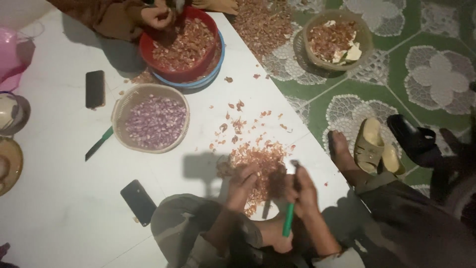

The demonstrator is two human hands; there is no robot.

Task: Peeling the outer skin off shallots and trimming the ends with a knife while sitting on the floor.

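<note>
My right hand (301, 191) grips a knife with a green handle (288, 219), its blade pointing up between my hands. My left hand (243, 181) is curled shut on a small shallot, mostly hidden by the fingers, close beside the knife. Both hands hover over a heap of reddish shallot skins (260, 161) on the white floor. A beige basket of peeled purple shallots (151, 119) sits further out to the left. My bent knee (181, 218) and bare foot (277, 238) lie below the hands.
Another person's hand (157, 16) reaches into a red bowl of skins (181, 42). A second green-handled knife (98, 144) and two dark phones (94, 88) (138, 201) lie on the floor. A basket (337, 39), sandals (369, 146) and someone's foot (342, 151) are on the green tiles.
</note>
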